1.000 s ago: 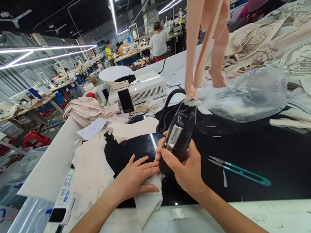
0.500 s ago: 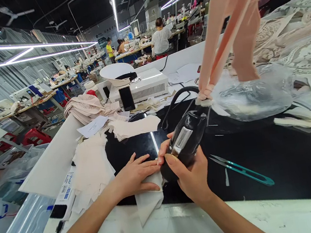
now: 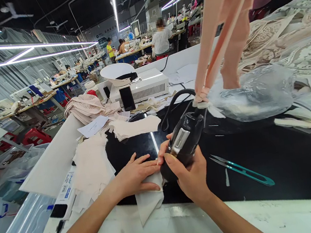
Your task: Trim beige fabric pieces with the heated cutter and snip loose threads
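My right hand [image 3: 189,175] is wrapped round a black corded hand tool [image 3: 182,141] with a silver plate, its lower end pressed down on a small white fabric piece [image 3: 148,202] at the front edge of the black table top [image 3: 279,157]. My left hand [image 3: 133,176] lies flat on that fabric piece, fingers stretched out toward the tool. The tool's black cord [image 3: 172,104] loops away behind it. A peach fabric strip [image 3: 218,26] hangs from above down to the tool's top.
Teal thread snips [image 3: 242,171] lie right of my right hand. Stacks of cream fabric pieces [image 3: 93,167] sit to the left, a white box machine [image 3: 139,86] behind them. A clear plastic bag [image 3: 253,93] and lace fabric [image 3: 292,43] fill the right. Other people work at far tables.
Almost nothing differs; the view shifted slightly and the tool tilted a little in my right hand. My left hand stays flat on the fabric piece.
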Action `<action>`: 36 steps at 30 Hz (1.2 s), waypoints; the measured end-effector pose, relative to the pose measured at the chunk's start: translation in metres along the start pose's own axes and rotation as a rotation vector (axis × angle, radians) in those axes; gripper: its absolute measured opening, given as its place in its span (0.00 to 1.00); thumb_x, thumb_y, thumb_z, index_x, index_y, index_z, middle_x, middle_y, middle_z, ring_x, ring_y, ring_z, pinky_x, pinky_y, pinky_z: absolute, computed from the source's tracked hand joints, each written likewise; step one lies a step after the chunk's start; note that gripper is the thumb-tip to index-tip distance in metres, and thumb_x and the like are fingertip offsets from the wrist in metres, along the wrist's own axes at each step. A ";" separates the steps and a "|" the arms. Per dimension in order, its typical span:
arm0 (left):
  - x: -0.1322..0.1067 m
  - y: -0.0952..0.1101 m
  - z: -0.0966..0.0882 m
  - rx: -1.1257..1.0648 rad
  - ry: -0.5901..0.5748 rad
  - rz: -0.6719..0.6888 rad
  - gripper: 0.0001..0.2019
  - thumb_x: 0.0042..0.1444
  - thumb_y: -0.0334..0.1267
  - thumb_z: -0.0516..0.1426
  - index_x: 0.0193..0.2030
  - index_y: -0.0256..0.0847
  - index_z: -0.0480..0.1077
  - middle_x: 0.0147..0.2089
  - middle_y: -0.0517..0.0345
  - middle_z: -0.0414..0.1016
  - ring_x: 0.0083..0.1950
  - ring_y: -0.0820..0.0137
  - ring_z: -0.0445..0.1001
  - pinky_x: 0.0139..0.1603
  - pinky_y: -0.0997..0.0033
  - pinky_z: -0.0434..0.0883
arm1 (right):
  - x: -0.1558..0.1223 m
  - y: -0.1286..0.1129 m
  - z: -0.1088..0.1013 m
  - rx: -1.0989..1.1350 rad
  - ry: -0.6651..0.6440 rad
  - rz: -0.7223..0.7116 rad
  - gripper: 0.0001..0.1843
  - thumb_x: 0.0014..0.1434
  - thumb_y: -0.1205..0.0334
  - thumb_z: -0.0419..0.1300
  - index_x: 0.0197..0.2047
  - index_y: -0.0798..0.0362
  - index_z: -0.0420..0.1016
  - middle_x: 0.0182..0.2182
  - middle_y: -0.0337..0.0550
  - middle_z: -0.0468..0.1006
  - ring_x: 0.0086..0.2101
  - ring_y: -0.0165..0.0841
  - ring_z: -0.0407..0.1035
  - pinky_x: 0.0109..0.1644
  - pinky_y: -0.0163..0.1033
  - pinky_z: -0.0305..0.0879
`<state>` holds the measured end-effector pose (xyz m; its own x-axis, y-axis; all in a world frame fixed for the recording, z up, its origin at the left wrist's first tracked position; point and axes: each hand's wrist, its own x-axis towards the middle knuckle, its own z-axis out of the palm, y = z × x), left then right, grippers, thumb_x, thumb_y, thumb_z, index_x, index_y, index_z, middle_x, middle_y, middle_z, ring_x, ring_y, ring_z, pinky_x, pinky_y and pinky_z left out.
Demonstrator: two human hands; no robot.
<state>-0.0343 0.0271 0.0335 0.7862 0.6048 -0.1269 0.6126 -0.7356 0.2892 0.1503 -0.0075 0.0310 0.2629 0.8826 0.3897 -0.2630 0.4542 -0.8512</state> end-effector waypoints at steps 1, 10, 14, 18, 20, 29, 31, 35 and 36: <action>0.000 0.000 0.000 0.002 0.000 0.002 0.30 0.65 0.52 0.67 0.71 0.52 0.68 0.76 0.52 0.66 0.80 0.48 0.58 0.75 0.19 0.50 | 0.001 0.000 -0.001 -0.002 0.014 -0.004 0.20 0.59 0.53 0.71 0.52 0.44 0.72 0.37 0.38 0.80 0.35 0.37 0.78 0.40 0.46 0.78; 0.001 0.002 0.000 0.021 0.004 -0.002 0.33 0.66 0.52 0.66 0.74 0.55 0.64 0.77 0.53 0.65 0.80 0.48 0.57 0.76 0.21 0.52 | 0.003 0.002 -0.002 -0.016 -0.005 -0.016 0.19 0.60 0.54 0.70 0.52 0.44 0.71 0.35 0.35 0.79 0.34 0.36 0.77 0.41 0.46 0.78; -0.008 0.004 0.009 0.065 0.089 0.013 0.33 0.68 0.51 0.65 0.75 0.49 0.63 0.77 0.47 0.64 0.80 0.48 0.58 0.76 0.28 0.57 | 0.004 -0.001 0.000 -0.017 0.009 -0.019 0.20 0.59 0.54 0.71 0.51 0.44 0.71 0.35 0.36 0.79 0.34 0.37 0.78 0.40 0.46 0.78; -0.028 0.020 0.027 0.114 0.389 -0.020 0.14 0.75 0.42 0.57 0.62 0.41 0.72 0.60 0.46 0.78 0.60 0.59 0.78 0.63 0.53 0.76 | 0.005 -0.010 0.002 0.025 -0.018 -0.071 0.15 0.60 0.56 0.70 0.47 0.44 0.72 0.31 0.33 0.79 0.27 0.32 0.74 0.33 0.41 0.75; -0.038 0.034 0.039 0.164 0.463 -0.053 0.10 0.77 0.37 0.52 0.51 0.41 0.75 0.46 0.53 0.79 0.45 0.64 0.79 0.48 0.62 0.79 | 0.006 -0.014 0.003 0.047 -0.030 -0.093 0.14 0.60 0.59 0.70 0.46 0.44 0.71 0.30 0.32 0.79 0.25 0.31 0.72 0.30 0.39 0.73; -0.048 0.046 0.054 0.258 0.432 -0.028 0.13 0.73 0.26 0.50 0.57 0.39 0.71 0.47 0.52 0.79 0.45 0.63 0.79 0.48 0.63 0.79 | 0.008 -0.020 -0.004 0.029 -0.018 -0.091 0.15 0.59 0.59 0.71 0.47 0.45 0.73 0.30 0.33 0.79 0.24 0.30 0.73 0.30 0.38 0.75; -0.051 0.032 0.046 0.232 0.381 0.051 0.17 0.72 0.23 0.50 0.61 0.40 0.70 0.54 0.52 0.80 0.55 0.63 0.79 0.61 0.60 0.76 | 0.009 -0.020 -0.007 0.034 -0.010 -0.099 0.15 0.60 0.59 0.71 0.48 0.45 0.74 0.30 0.33 0.80 0.24 0.30 0.73 0.30 0.37 0.75; -0.058 -0.002 0.033 0.211 0.285 0.182 0.19 0.73 0.23 0.51 0.62 0.45 0.72 0.65 0.58 0.79 0.72 0.61 0.72 0.77 0.55 0.64 | 0.011 -0.020 -0.010 0.059 -0.011 -0.099 0.16 0.61 0.59 0.73 0.50 0.45 0.75 0.30 0.34 0.80 0.25 0.30 0.73 0.31 0.36 0.74; -0.059 -0.008 0.031 0.195 0.269 0.183 0.20 0.72 0.22 0.51 0.63 0.45 0.72 0.66 0.58 0.78 0.73 0.62 0.71 0.77 0.55 0.63 | 0.011 -0.019 -0.011 0.062 -0.008 -0.096 0.17 0.61 0.58 0.73 0.50 0.45 0.75 0.30 0.34 0.80 0.25 0.30 0.74 0.31 0.37 0.75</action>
<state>-0.0830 -0.0119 0.0088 0.8506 0.4972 0.1712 0.4882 -0.8676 0.0945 0.1686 -0.0080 0.0475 0.2819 0.8355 0.4716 -0.2941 0.5431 -0.7865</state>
